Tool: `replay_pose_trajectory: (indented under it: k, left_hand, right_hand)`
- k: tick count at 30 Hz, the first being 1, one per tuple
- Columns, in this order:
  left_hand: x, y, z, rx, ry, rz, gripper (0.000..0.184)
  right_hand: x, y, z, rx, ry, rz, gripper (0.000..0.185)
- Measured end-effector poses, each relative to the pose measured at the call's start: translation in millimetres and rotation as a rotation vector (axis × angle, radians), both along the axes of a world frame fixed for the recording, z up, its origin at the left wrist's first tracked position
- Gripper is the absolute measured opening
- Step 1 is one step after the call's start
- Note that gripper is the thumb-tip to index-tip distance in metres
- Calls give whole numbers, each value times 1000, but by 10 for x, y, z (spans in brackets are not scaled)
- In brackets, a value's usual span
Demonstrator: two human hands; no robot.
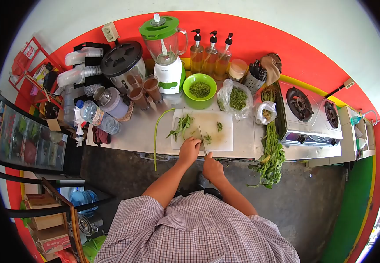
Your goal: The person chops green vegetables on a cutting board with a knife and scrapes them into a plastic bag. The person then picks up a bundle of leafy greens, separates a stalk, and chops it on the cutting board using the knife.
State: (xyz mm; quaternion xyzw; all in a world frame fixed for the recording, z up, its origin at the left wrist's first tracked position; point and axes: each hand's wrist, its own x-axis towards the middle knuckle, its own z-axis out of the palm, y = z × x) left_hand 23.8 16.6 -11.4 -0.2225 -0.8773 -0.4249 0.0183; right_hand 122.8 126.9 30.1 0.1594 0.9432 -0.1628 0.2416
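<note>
My right hand point(213, 167) is closed round the handle of a knife point(202, 141), whose blade points away from me over the white cutting board point(223, 136). Just left of the blade, my left hand point(190, 149) is closed at the board's near edge; what its fingers hold, if anything, is hidden. Leafy green stems point(182, 126) lie on the board's left part. Small piles of chopped greens point(208, 138) rest right of the knife. Behind the board, a green bowl point(200, 100) contains more chopped greens.
A blender point(168, 65), pump bottles point(211, 57) and two brown-filled cups point(152, 90) stand behind. Plastic bags of greens point(238, 99) sit right of the bowl. A leafy bunch point(269, 153) hangs over the counter edge, near the gas stove point(308, 111). A water bottle point(98, 116) is at left.
</note>
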Motion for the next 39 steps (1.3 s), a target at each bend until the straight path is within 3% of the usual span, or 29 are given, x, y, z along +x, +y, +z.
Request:
replay_pose_trajectory:
  k: [3, 5, 8, 12, 14, 20, 23, 27, 30, 36, 39]
  left_hand:
    - [-28, 20, -5, 31, -18, 22, 11]
    - [-64, 21, 73, -80, -61, -23, 10]
    - [-92, 9, 161, -152, -109, -64, 9]
    - [-79, 2, 92, -158, -112, -53, 9]
    - [-49, 0, 98, -76, -78, -21, 10]
    - [46, 3, 59, -64, 15, 3, 10]
    - [54, -30, 32, -54, 59, -32, 11]
    - [8, -44, 54, -66, 66, -88, 11]
    - [2, -28, 92, -87, 17, -77, 10]
    - [-12, -17, 76, -106, -19, -68, 9]
    - [15, 9, 93, -127, -29, -29, 9]
  right_hand:
    - [-44, 71, 232, -42, 3, 26, 49]
    - [-45, 47, 315, -52, -4, 48, 48]
    - [7, -19, 48, -33, 6, 46, 50]
    - [-67, 49, 162, -71, -6, 54, 52]
    - [-69, 38, 297, -69, -14, 51, 51]
    - [-34, 39, -70, -37, 51, 76, 43]
    - [-71, 46, 220, -68, 14, 25, 45]
    - [87, -74, 183, -70, 77, 26, 40]
    - [121, -68, -149, 4, 124, -32, 38]
    - [228, 142, -299, 309, 290, 117, 17]
    - [218, 297, -351, 327, 299, 122, 18]
